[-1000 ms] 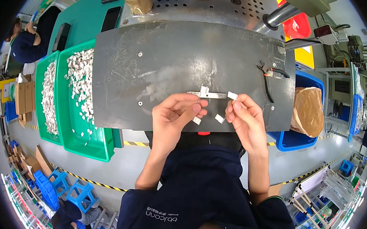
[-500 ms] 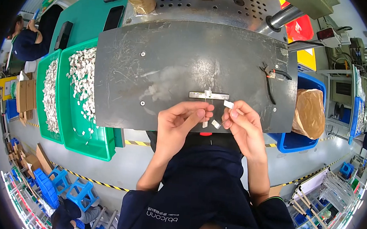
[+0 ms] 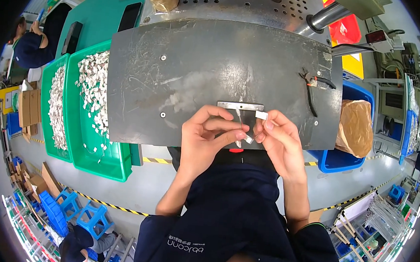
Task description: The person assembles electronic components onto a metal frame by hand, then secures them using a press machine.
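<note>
At the near edge of the dark metal work plate (image 3: 200, 57), my two hands are close together. My right hand (image 3: 286, 148) pinches a short cable with a white connector (image 3: 261, 115) standing out above its fingertips. Another small white end piece (image 3: 249, 139) shows between the hands. My left hand (image 3: 199, 140) has thumb and fingers pinched on a thin cable whose pale end (image 3: 239, 143) shows below the fingertips; much of it is hidden. Just beyond my fingers lies a narrow metal bar (image 3: 226, 104) with a small hole.
Cutting pliers (image 3: 310, 87) with dark handles lie on the plate's right. Green bins (image 3: 115, 163) on the left hold many white connector pieces. A blue bin (image 3: 332, 164) with brown paper (image 3: 354, 129) stands at right. Phones lie on the green surface (image 3: 98, 18); a co-worker (image 3: 30, 48) is far left.
The white piece that lay against the metal bar is now off it, and the left fingers have shifted right toward the right hand. The right hand's connector has moved slightly away from me.
</note>
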A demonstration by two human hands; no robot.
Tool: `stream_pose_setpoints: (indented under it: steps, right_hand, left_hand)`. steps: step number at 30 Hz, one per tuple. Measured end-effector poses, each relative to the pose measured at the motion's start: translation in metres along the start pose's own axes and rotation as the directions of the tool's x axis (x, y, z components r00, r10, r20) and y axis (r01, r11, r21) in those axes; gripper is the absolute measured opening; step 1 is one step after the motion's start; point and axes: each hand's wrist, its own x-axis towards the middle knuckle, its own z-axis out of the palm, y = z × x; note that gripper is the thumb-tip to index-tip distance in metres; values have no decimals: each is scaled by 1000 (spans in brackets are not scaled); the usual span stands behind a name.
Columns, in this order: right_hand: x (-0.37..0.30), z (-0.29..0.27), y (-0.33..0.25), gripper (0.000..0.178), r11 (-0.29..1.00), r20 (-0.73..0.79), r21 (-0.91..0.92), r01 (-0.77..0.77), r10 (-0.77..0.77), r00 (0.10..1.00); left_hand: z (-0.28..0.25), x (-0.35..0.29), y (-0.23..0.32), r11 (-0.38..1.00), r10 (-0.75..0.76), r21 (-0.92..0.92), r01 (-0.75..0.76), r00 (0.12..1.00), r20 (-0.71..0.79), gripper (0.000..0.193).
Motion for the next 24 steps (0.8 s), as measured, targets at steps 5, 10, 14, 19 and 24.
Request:
stream_pose_setpoints:
  steps: [5,10,14,19,24]
  right_hand:
    - [1,2,-3,9,1000,21,-1,2,-2,1000]
    - [4,12,-1,8,999,33,-26,24,-23,999]
    - [9,20,3,7,998,58,20,52,-53,997]
    - [18,26,17,9,999,141,44,6,-12,990]
    - [10,18,16,16,887,102,-422,191,-163,981]
  left_hand:
    - [-1,1,-1,999,-5,49,5,1000,15,31]
    - [7,-1,-3,987,85,139,-84,996,2,24]
    - [10,0,-1,974,105,206,-97,994,-31,21]
    - [-1,-7,0,973,184,153,-171,980,-79,23]
    - [-26,-28,19,975,147,185,-127,984,-100,28]
